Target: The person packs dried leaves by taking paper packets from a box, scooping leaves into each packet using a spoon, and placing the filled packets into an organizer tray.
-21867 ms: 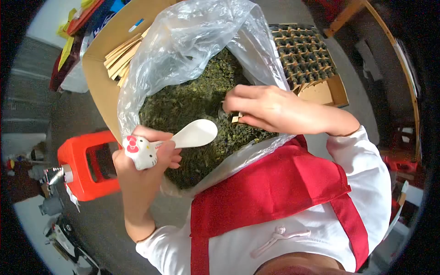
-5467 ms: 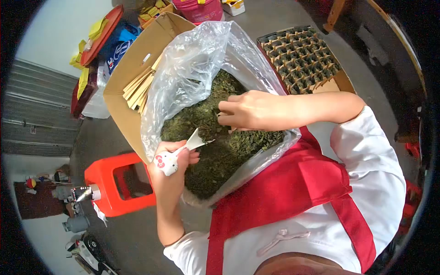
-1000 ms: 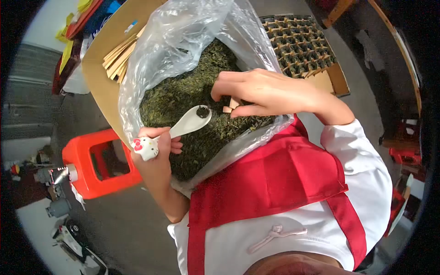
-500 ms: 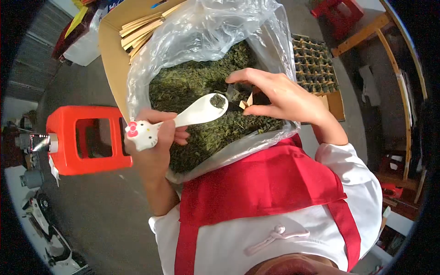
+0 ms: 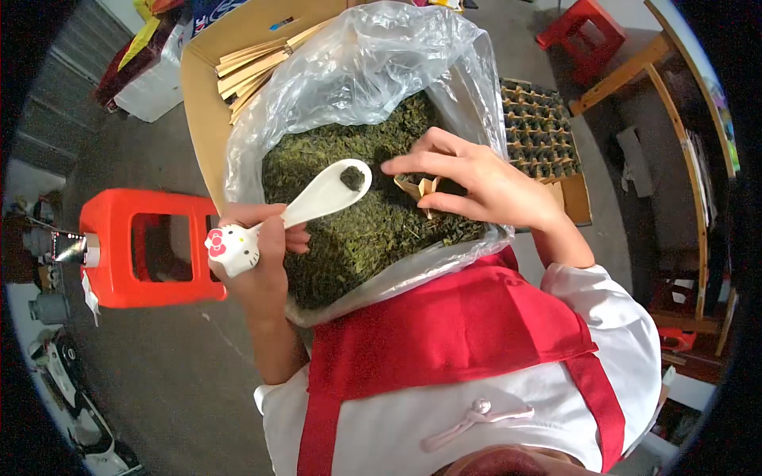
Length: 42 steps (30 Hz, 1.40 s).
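A white spoon [image 5: 317,195] with a cat-head handle is in my left hand [image 5: 268,252], its fingers wrapped round the handle. A small dark clump of leaves lies in the spoon's bowl. My right hand [image 5: 476,181] holds a small folded paper piece [image 5: 418,187] between thumb and fingers, over the dried leaves. These dark green leaves [image 5: 349,238] fill a clear plastic bag [image 5: 341,83] set in a cardboard box [image 5: 200,119]. The spoon's bowl is left of the paper piece, apart from it.
Folded paper strips [image 5: 250,71] stand in the box's left part. Beyond my right hand is a tray of small filled paper cells [image 5: 540,131]. A red stool [image 5: 171,291] is at the left, with a phone [image 5: 70,247] at its edge. Another red stool [image 5: 583,36] stands at the upper right.
Since half a second ago, the spoon has moved slightly left, away from my right hand. Against one second ago, the view has shifted and more of the right-hand wooden frame shows.
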{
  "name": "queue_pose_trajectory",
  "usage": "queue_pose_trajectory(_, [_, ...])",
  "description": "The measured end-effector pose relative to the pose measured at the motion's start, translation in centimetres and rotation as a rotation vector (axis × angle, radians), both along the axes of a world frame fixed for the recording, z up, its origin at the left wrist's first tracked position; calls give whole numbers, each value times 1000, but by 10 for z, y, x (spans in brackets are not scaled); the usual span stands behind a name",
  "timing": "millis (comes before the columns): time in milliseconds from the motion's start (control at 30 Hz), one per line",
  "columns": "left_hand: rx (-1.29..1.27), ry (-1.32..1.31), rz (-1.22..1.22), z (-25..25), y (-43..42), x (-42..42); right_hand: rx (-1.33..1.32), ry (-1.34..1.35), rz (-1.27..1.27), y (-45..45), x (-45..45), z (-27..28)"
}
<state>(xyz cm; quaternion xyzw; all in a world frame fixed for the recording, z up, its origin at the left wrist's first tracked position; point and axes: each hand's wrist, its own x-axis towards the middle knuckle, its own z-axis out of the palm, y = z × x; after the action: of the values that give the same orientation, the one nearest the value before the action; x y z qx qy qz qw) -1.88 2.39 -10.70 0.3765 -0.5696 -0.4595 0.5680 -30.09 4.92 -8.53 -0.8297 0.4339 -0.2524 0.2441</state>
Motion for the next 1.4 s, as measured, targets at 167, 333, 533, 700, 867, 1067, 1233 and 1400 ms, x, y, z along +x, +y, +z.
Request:
queue_pose_trajectory(167, [-16,-23,-25,0,0,0,19,-43,9,0,0,2])
queue_pose_trajectory(333, [-14,-11,-15,-2,-1,0,43,-101,-17,0,-1,-2])
queue_pose_trajectory(533, [-16,-9,2,-6,-2,-1,29,-195,-17,1,0,2])
queue_pose_trajectory(700, [-85,-191,124,-3,0,-10,-269,-267,-172,20,-31,37])
queue_pose_trajectory(867, [-164,-169,124,-13,-8,0,-338,-353,-529,77,-76,56])
queue_pose_trajectory(1067, [-152,-277,190,-9,-5,-5,-27,-199,-1075,128,-133,-30])
queue_pose_trajectory(1233, [-105,-305,172,-11,-6,-1,43,-38,-1184,154,-169,-141])
queue_pose_trajectory(1400, [-157,-339,76,-16,-14,14,152,-69,-1218,140,-174,-187])
